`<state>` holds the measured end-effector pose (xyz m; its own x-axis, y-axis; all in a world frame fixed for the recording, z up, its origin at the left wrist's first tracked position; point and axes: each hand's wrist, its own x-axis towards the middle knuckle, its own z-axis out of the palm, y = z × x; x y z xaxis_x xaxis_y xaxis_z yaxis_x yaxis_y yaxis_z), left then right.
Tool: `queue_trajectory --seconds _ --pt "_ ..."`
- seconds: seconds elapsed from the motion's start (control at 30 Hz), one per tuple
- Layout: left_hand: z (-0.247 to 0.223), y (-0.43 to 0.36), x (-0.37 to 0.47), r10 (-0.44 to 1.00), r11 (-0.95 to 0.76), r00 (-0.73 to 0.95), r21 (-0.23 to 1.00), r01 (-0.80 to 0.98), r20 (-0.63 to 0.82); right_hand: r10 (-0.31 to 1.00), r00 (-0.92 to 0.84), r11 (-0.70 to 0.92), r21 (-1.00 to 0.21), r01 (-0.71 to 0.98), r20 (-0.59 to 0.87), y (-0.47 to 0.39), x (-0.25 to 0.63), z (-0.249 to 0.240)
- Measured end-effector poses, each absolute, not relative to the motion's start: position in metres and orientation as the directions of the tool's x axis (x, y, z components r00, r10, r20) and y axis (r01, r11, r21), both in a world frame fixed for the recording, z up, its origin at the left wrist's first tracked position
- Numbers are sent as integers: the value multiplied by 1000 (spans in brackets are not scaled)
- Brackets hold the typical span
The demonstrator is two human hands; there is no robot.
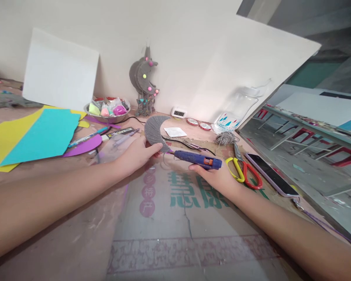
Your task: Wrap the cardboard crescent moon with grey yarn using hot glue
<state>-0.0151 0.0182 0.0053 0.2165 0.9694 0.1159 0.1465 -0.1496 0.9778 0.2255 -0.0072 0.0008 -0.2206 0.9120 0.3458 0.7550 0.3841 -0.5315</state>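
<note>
A grey yarn-wrapped crescent (152, 132) is held up over the worktop (76, 242), its curved back towards the left and its hollow side towards the right. The person's left hand (140, 154) is closed in a pinch on its lower end, with the thumb lying across the front. The right hand (215, 175) is curled round a dark blue plastic glue gun (191, 157), most of its fingers hidden from view. The nozzle points left at the crescent's lower tip, where a bit of purple shows; whether the two touch is too small to tell.

Below the hands lies a flat cardboard sheet (152, 228) printed with green and pinkish-red lettering. To the right are scissors with one yellow and one red handle (243, 171), a dark-screened phone in a pale purple case (270, 173) and, behind the scissors, a loose ball of grey yarn (226, 137). A small white square packet (175, 132) lies just beyond the crescent, with a white digital clock (179, 112) near the wall.

On the left, a turquoise sheet (43, 134) overlaps a yellow sheet (6, 136), and a purple rounded piece (84, 147) lies beside them. Behind these stands a metal bowl (108, 119) of brightly coloured bagged material. A grey crescent ornament with coloured balls (143, 78) hangs on the wall.
</note>
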Motion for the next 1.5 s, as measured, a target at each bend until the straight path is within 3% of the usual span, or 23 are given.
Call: queue_trajectory --seconds 0.83,1.5 --pt "2 21 -17 963 -178 227 975 135 145 932 -132 312 -559 768 338 -2 231 -6" --pt "-1 23 -17 963 -183 223 975 129 151 921 -119 344 -627 699 372 -4 229 -3"
